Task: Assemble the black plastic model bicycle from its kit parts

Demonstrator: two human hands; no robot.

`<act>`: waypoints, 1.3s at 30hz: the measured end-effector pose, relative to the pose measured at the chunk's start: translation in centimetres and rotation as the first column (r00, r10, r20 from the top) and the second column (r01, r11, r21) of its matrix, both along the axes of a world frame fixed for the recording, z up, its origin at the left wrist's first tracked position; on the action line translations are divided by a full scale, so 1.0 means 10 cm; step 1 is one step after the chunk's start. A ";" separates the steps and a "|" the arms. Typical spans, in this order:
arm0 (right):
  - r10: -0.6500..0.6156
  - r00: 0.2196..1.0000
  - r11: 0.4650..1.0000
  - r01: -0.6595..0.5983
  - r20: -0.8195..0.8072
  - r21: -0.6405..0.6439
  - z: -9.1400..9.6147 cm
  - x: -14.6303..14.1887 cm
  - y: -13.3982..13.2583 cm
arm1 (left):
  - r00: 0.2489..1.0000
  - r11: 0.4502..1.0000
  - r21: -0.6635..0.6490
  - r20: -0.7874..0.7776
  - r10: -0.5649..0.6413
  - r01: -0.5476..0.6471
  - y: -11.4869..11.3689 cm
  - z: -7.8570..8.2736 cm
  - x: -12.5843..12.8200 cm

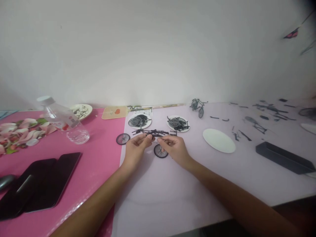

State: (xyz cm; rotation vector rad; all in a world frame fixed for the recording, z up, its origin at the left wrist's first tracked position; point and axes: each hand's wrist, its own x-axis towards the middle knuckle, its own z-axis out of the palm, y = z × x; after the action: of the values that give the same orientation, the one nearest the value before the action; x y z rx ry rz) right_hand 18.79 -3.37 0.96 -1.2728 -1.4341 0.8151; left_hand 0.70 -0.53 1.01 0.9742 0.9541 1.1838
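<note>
My left hand is closed in a pinch on a small black model bicycle part. Close beside it, my right hand also has its fingers pressed together; what lies in them is too small to make out. Thin black bicycle pieces show just behind the fingertips, and the hands partly hide them. Below the fingers is a spoked toy wheel, partly covered by my right hand. Another spoked wheel lies left of my left hand.
Two plates hold black wheels and parts. An assembled model bicycle stands by the wall. Rightward are a white plate, loose black parts and a dark tray. Leftward are a tilted bottle and black tablets.
</note>
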 end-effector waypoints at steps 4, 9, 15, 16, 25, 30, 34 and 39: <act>0.010 1.000 1.000 -0.010 0.022 0.008 -0.05 0.00 0.01 | 1.000 1.000 -0.007 -0.003 0.017 -0.017 0.01 0.00 -0.01; -0.029 0.996 0.999 0.025 0.087 0.046 -0.03 0.02 0.01 | 1.000 1.000 -0.008 -0.011 0.021 -0.021 0.01 0.00 -0.01; -0.118 0.974 0.986 0.092 0.194 0.137 -0.02 0.02 0.02 | 1.000 1.000 -0.009 0.001 0.021 -0.021 0.03 0.00 0.00; -0.122 0.973 0.985 0.094 0.198 0.145 -0.03 0.02 0.02 | 1.000 1.000 -0.008 -0.001 0.015 -0.015 0.03 -0.01 0.00; -0.105 0.969 0.981 0.065 0.225 0.182 0.00 0.02 0.01 | 1.000 1.000 -0.030 -0.016 0.000 -0.001 0.00 0.02 0.00; -0.173 0.950 0.953 0.095 0.259 0.287 0.01 0.06 0.00 | 0.999 1.000 -0.016 -0.037 -0.003 0.003 0.01 0.04 0.00; -0.184 0.925 0.900 0.023 0.332 0.436 0.04 0.13 0.01 | 0.995 0.999 0.042 -0.100 -0.014 0.018 0.01 0.01 0.00; -0.167 0.868 0.812 -0.148 0.467 0.565 0.04 0.18 0.06 | 0.982 0.990 0.139 -0.188 0.017 0.010 -0.01 -0.06 0.01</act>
State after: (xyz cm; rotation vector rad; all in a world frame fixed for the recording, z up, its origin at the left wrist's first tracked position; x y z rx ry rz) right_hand 20.59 -2.76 1.38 -1.0236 -1.8958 -0.0266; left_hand 0.75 -0.65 0.45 1.2145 1.0328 1.1884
